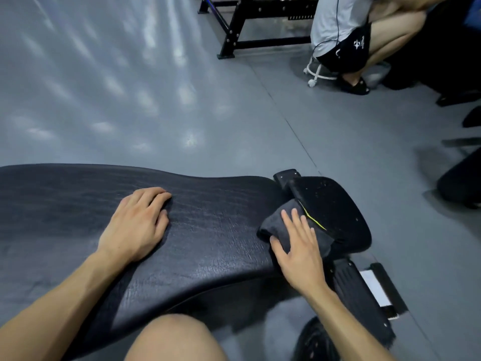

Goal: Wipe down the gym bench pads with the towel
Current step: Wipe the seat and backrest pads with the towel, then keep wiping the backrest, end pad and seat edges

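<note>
A long black bench pad (208, 230) with a wrinkled leather-like surface runs across the lower half of the view. A smaller black seat pad (338, 209) sits just past its right end. A dark grey folded towel (276, 222) with a yellow-green stitched edge lies over the gap between the two pads. My right hand (299, 246) presses flat on the towel with straight, spread fingers. My left hand (138, 225) rests palm down on the middle of the long pad, fingers loosely bent, holding nothing.
Grey floor (130, 100) spreads beyond the bench. A black equipment frame (234, 35) stands at the back. A person (364, 43) squats beside a white wheeled stool (316, 71) at upper right. The bench's base plate (374, 290) lies at lower right; my knee (174, 340) is at the bottom.
</note>
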The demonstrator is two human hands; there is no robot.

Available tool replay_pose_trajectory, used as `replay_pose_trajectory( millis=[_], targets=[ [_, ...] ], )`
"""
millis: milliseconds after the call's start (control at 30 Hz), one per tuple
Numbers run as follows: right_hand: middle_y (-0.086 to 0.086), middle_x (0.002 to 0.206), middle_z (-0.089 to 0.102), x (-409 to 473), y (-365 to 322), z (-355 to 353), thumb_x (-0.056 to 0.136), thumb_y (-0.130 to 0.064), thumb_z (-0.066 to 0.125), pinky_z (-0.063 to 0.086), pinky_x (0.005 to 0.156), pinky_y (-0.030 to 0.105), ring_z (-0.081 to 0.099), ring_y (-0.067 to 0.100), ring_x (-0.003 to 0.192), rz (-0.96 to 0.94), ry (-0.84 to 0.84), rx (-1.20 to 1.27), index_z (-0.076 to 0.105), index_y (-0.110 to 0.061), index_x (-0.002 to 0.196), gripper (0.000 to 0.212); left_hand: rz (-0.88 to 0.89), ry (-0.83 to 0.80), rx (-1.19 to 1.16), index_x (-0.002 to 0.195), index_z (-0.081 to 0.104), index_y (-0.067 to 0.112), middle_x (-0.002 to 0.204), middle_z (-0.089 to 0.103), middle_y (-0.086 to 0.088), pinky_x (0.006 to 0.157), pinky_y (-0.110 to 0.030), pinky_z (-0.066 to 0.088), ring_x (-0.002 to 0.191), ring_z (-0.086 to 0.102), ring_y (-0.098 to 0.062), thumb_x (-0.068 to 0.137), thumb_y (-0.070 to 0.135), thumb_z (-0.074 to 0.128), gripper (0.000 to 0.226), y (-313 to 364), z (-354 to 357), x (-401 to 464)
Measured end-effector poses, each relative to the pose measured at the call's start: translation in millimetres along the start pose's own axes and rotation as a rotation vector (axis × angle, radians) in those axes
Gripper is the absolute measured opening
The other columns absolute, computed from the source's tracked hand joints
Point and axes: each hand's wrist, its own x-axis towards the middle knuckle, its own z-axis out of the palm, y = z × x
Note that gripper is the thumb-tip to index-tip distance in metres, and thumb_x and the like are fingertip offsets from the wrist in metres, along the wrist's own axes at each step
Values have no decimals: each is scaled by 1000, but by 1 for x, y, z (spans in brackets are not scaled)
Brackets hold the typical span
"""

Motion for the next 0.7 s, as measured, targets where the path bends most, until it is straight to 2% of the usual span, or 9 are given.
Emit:
replay_pose_trajectory(
  millis=[133, 233, 300, 367, 400, 467, 567, 633, 700],
  targets=[
    [-8, 164, 28, -38, 3, -2, 94, -17, 68, 14, 127, 35, 16, 12, 156, 17, 50, 161, 42, -22, 155, 66, 3, -4, 75, 128, 63, 9, 131, 62, -10, 99, -50, 45, 121, 56, -35, 92, 34, 33, 53, 7, -4, -4],
    [-6, 149, 55, -48, 9, -23, 92, -9, 67, 34, 118, 29, 44, 12, 142, 95, 72, 317, 59, -20, 142, 52, 2, -57, 165, 124, 64, 4, 127, 63, -16, 92, -53, 47, 114, 59, -41, 89, 29, 34, 52, 20, -9, -10],
    [-1, 120, 73, -44, 11, -52, 94, -13, 65, 51, 98, 32, 65, 19, 118, 267, 77, 510, 70, -19, 122, 29, -3, -76, 178, 122, 65, 2, 126, 63, -18, 91, -55, 48, 112, 60, -42, 88, 21, 39, 47, 31, -13, -15],
    [7, 95, 77, -34, 15, -93, 95, -17, 65, 55, 71, 31, 72, 24, 91, 513, 146, 801, 72, -15, 95, 7, 12, -55, 140, 124, 65, 4, 129, 62, -16, 94, -55, 48, 115, 59, -42, 85, 14, 48, 44, 46, -18, -19],
    [10, 86, 77, -28, 18, -117, 94, -18, 66, 53, 60, 28, 72, 22, 77, 617, 198, 932, 69, -13, 88, 9, 38, -46, 111, 125, 66, 6, 130, 62, -14, 96, -54, 48, 116, 59, -41, 84, 15, 52, 44, 56, -20, -20],
    [4, 65, 74, -19, 29, -170, 94, -20, 66, 50, 47, 22, 69, 15, 54, 674, 308, 1089, 63, -11, 86, 13, 127, -41, 61, 123, 67, 11, 131, 62, -10, 97, -50, 48, 117, 60, -36, 81, 21, 53, 45, 81, -22, -21],
    [-4, 47, 62, -13, 45, -252, 92, -26, 66, 43, 43, 18, 58, 10, 38, 549, 427, 966, 60, -12, 84, 18, 229, -59, -17, 123, 67, 17, 134, 60, -4, 101, -45, 46, 122, 58, -31, 88, 26, 53, 38, 114, -19, -16],
    [-4, 49, 61, -20, 52, -292, 92, -30, 66, 40, 44, 17, 55, 9, 38, 475, 451, 818, 62, -15, 84, 17, 251, -82, -36, 126, 65, 19, 137, 57, -1, 104, -43, 44, 125, 55, -28, 95, 27, 56, 34, 130, -12, -10],
    [-4, 56, 67, -32, 65, -307, 90, -34, 66, 44, 46, 19, 60, 8, 42, 479, 456, 693, 67, -17, 85, 18, 275, -92, -50, 128, 63, 21, 139, 56, 1, 104, -41, 43, 127, 53, -25, 96, 32, 56, 34, 144, -1, -3]
  ],
)
